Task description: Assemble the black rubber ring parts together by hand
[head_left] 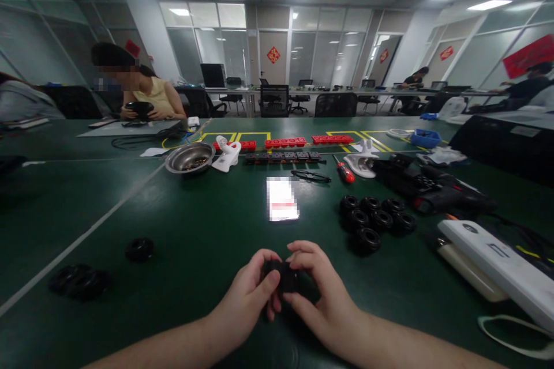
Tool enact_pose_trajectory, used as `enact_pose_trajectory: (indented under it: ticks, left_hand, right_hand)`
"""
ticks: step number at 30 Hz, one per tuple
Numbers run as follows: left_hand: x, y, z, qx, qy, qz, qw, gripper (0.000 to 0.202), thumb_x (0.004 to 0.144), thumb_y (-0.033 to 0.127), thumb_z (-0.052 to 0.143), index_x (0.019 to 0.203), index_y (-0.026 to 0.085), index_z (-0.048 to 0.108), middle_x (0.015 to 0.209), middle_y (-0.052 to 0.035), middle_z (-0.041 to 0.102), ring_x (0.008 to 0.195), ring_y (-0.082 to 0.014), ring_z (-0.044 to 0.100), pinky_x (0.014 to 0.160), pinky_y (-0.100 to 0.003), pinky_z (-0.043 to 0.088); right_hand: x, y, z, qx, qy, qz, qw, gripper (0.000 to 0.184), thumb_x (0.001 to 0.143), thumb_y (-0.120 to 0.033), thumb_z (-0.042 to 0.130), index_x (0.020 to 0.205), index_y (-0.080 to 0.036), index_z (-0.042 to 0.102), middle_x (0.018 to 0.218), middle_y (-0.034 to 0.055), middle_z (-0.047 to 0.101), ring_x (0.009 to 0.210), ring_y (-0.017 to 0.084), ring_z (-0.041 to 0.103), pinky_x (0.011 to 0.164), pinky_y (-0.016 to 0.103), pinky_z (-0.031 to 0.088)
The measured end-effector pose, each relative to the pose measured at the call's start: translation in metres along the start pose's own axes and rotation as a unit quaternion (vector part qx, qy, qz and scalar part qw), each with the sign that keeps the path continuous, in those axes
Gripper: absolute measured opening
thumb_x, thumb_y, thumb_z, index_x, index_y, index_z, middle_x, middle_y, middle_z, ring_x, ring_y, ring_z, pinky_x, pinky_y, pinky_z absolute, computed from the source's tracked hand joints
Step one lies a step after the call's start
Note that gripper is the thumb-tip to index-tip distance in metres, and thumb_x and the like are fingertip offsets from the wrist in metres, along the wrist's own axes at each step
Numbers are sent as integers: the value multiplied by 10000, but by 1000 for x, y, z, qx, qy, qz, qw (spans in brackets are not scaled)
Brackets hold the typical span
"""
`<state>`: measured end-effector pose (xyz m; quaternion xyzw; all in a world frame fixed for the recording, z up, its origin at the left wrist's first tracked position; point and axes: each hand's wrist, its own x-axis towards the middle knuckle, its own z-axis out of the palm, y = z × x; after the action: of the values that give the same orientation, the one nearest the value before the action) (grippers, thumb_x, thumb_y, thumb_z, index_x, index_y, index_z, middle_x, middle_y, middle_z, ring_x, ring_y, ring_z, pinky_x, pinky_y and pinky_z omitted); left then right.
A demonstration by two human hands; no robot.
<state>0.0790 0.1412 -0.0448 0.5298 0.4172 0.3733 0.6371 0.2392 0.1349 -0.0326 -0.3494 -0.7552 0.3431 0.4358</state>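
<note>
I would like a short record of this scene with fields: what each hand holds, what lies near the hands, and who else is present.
left hand: left hand grips a small black wheel from its left side
right hand: right hand grips the same wheel from the right
right of hands: pile of black tyres
left of hands: single tyre
ahead: phone, red screwdriver, metal bowl
surface: green table
others: a person in a yellow top sits at the far left

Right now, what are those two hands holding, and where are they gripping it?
A small black part, pinched between both hands: the left hand holds its left side, the right hand its right. The fingers hide most of it.
</note>
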Motion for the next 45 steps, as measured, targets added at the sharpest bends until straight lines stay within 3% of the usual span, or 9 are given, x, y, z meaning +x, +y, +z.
enact_pose_trajectory:
  ticks: [5, 10, 14, 17, 22, 28, 32, 39, 45]
  left_hand:
    - [-2, 7, -3, 88, 41, 58, 994, 375, 744, 522, 476, 704, 150, 499, 658, 12, 470, 597, -116, 455, 537, -220, 363]
    - [-3, 5, -5, 36, 53, 47, 997, 440, 711, 532, 524, 968, 181, 451, 662, 28, 493, 579, -117, 479, 522, -215, 374]
    - [-4, 2, -8, 53, 32, 32, 998, 467, 728, 589, 447, 889, 154, 502, 611, 14, 514, 496, -103, 464, 456, -203, 355]
    - [-8, 6, -10, 94, -4, 82, 992, 513, 753, 592, 393, 948, 141, 543, 738, -40, 562, 625, -142, 515, 535, -230, 399]
    - [-16, 9, -1, 239, -82, 77, 965, 435, 737, 345, 559, 1134, 188, 481, 885, -52, 550, 636, -129, 507, 536, -224, 417]
    - [-10, 7, 8, 268, 30, 25, 963, 503, 749, 260, 538, 1218, 221, 359, 886, -32, 562, 576, -110, 502, 467, -211, 390]
    - [-3, 5, 7, 196, 46, 15, 979, 448, 771, 200, 480, 1186, 222, 312, 939, -42, 556, 660, -118, 531, 464, -193, 409]
    - [-1, 1, 6, 92, 72, -9, 993, 210, 750, 246, 508, 912, 200, 382, 862, -3, 487, 592, -87, 506, 417, -170, 414]
    - [-4, 7, 8, 171, 86, 14, 981, 389, 563, 158, 684, 878, 191, 458, 875, -9, 482, 714, -143, 533, 435, -169, 391]
  right_hand:
    - [-1, -2, 0, 21, -6, 109, 994, 380, 625, -151, 678, 966, -217, 526, 991, 38, 532, 900, 186, 510, 773, 302, 431]
    - [5, 1, -3, 61, -93, 181, 977, 391, 686, -288, 655, 1057, -213, 552, 638, -31, 540, 539, 101, 461, 497, 214, 385]
    - [4, -3, -5, 97, -123, 153, 976, 424, 735, -233, 601, 1146, -239, 501, 778, -8, 590, 614, 109, 503, 548, 216, 416]
    - [5, -7, -11, 89, -91, 120, 985, 387, 754, -239, 576, 1135, -248, 504, 964, 30, 580, 744, 139, 543, 645, 256, 450]
    - [10, -3, -16, 26, -35, 63, 997, 156, 811, -247, 500, 914, -203, 609, 875, 42, 579, 843, 167, 547, 752, 302, 443]
    - [11, 10, 5, 18, 24, 82, 996, 267, 821, -161, 442, 1057, -223, 549, 1037, 50, 560, 963, 169, 516, 853, 326, 409]
    - [10, 18, 10, 94, 42, 155, 982, 283, 808, -222, 461, 1085, -206, 514, 1105, 68, 538, 1035, 197, 483, 902, 378, 372]
    - [11, 14, 10, 244, 47, 221, 943, 297, 688, -281, 599, 958, -189, 516, 924, 44, 552, 886, 195, 528, 783, 339, 427]
    - [11, 9, 14, 311, 97, 262, 908, 266, 716, -356, 587, 910, -211, 479, 843, 12, 535, 750, 164, 540, 663, 296, 440]
